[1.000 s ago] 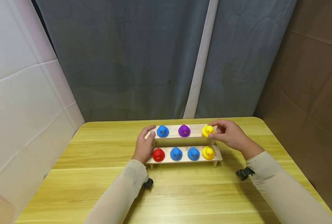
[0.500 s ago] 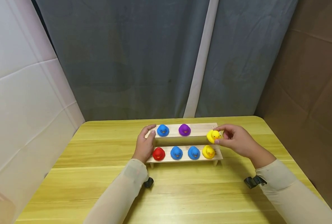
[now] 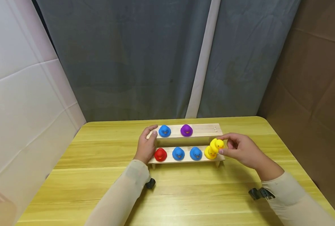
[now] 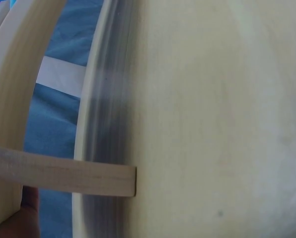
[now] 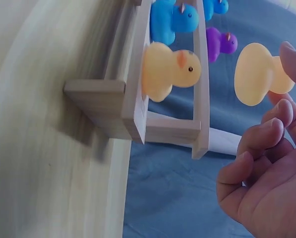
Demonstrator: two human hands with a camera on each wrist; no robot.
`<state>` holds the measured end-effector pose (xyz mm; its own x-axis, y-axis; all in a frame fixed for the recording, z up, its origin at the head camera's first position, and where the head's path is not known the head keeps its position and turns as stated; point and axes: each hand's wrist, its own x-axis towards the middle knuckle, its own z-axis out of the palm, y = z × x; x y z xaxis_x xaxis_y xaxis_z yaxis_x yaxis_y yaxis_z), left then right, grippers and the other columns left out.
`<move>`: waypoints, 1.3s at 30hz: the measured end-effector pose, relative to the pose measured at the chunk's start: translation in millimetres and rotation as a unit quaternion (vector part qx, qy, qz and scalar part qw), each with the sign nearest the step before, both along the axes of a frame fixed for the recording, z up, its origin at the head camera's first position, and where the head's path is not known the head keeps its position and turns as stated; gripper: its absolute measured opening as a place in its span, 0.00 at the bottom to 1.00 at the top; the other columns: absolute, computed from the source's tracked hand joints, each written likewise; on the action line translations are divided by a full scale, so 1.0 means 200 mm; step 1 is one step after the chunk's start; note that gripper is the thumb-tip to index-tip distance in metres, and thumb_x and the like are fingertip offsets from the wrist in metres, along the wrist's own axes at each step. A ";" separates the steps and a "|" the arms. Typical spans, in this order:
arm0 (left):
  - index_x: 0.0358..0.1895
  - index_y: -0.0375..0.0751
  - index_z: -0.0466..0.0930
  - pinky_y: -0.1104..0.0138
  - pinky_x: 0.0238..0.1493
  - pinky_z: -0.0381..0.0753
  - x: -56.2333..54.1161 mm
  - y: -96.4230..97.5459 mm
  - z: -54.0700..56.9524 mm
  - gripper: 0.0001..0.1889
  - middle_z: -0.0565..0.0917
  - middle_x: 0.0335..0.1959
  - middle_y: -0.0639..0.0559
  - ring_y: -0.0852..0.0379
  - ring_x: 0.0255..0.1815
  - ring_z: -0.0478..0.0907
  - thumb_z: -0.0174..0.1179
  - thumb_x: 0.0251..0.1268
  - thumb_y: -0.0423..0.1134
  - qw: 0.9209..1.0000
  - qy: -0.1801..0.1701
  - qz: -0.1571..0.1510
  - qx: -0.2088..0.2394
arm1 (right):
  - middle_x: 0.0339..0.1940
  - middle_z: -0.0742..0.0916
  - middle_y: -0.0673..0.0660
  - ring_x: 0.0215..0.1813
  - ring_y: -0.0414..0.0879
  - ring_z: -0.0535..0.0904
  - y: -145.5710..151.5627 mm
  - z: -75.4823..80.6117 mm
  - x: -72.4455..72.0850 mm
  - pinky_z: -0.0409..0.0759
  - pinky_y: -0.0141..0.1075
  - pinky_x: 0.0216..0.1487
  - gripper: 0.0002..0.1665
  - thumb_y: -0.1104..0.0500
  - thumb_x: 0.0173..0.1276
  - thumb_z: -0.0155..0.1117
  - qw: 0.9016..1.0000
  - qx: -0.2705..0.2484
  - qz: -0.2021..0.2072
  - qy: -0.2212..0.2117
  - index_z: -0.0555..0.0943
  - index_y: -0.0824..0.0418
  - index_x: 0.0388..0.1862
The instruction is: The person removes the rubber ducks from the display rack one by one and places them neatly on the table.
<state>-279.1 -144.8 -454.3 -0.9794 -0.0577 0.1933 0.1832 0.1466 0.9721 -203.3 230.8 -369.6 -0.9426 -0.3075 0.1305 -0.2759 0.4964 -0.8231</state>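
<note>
Between the thumb and fingers of my right hand (image 3: 244, 152) is a yellow rubber duck (image 3: 216, 143), raised off the wooden stand. In the head view it overlaps a second yellow duck (image 3: 209, 153) at the lower step's right end; the right wrist view shows the two apart. My left hand (image 3: 146, 145) grips the left end of the stand's upper step (image 3: 202, 129), thumb in front. A blue duck (image 3: 164, 131) and a purple duck (image 3: 186, 130) sit up there. Along the lower step (image 3: 169, 159) stand a red duck (image 3: 160, 154) and two blue ducks (image 3: 178, 153).
The stand is on a wood-grain table (image 3: 184, 194), close to its back edge. Behind hangs a grey curtain (image 3: 122, 69) with a pale strip (image 3: 202, 59). White cloth (image 3: 29, 94) lines the left side and brown cloth (image 3: 311, 81) the right.
My right hand has lifted the yellow duck from the upper step's right end and brought it toward me, over the lower step. My left hand has stayed at the stand's left end.
</note>
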 end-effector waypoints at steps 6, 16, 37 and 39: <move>0.72 0.48 0.76 0.46 0.83 0.55 -0.01 0.00 0.00 0.20 0.73 0.75 0.49 0.48 0.79 0.63 0.50 0.85 0.45 1.000 -0.004 -0.001 0.006 | 0.27 0.75 0.55 0.27 0.43 0.69 0.00 -0.04 0.05 0.68 0.31 0.26 0.23 0.63 0.67 0.77 1.000 -0.023 0.015 -0.005 0.84 0.69 0.58; 0.72 0.45 0.75 0.48 0.82 0.58 0.00 -0.01 0.01 0.20 0.73 0.72 0.46 0.47 0.73 0.66 0.50 0.85 0.44 1.000 -0.002 -0.003 0.016 | 0.26 0.74 0.55 0.26 0.42 0.68 -0.01 -0.09 0.10 0.66 0.31 0.25 0.24 0.62 0.64 0.79 0.999 -0.017 0.014 -0.031 0.84 0.68 0.57; 0.72 0.45 0.76 0.48 0.82 0.58 0.00 0.00 0.00 0.20 0.74 0.72 0.48 0.48 0.74 0.66 0.50 0.85 0.44 1.000 0.004 -0.002 0.009 | 0.26 0.74 0.53 0.28 0.43 0.69 -0.05 -0.21 0.19 0.67 0.31 0.27 0.24 0.62 0.62 0.80 0.995 -0.015 0.003 -0.098 0.85 0.67 0.56; 0.72 0.46 0.76 0.48 0.81 0.59 0.00 0.00 0.00 0.20 0.74 0.71 0.47 0.48 0.72 0.66 0.51 0.85 0.44 1.000 0.003 -0.002 0.010 | 0.26 0.74 0.53 0.27 0.43 0.69 -0.05 -0.22 0.19 0.67 0.31 0.27 0.24 0.62 0.62 0.80 0.995 -0.015 0.006 -0.100 0.85 0.68 0.56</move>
